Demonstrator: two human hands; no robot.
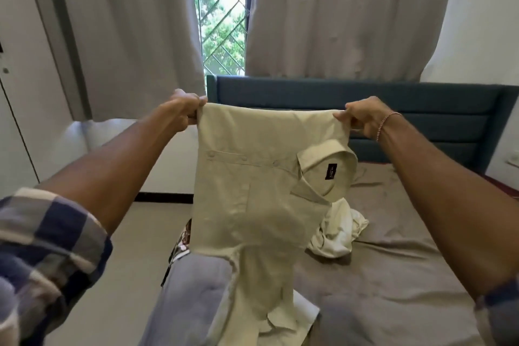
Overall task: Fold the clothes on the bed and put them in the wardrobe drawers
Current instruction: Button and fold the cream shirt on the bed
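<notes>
1. Far left: a white panelled door (16,98) stood beside long grey fabric curtains (126,22). Between the curtains, a window with a diamond-lattice metal grille (222,22) showed green foliage.
2. The left hand (184,109), on an arm with a rolled blue-and-white checked sleeve (42,247), had its fingers curled tight, pinching the upper left corner of a pale beige button-front collared cotton shirt (252,177).
3. The shirt hung in the air, stretched level between both hands above the left edge of the bed. The button placket ran sideways, and the collar with its dark label pointed right. The lower end trailed down to the bed's near left part.
4. Under that trailing end lay a flat white piece (307,314), which could not be identified.
5. A crumpled white garment (339,233) lay on the bed near the middle, partly behind the shirt.
6. The right hand (362,118) gripped the shirt's upper right corner with fingers closed on the cloth. A thin pink beaded bracelet (386,123) circled the wrist.
7. The bed with a grey-brown fitted sheet (393,261) filled the right half, and a dark teal padded headboard (365,98) stood at its far edge.
</notes>
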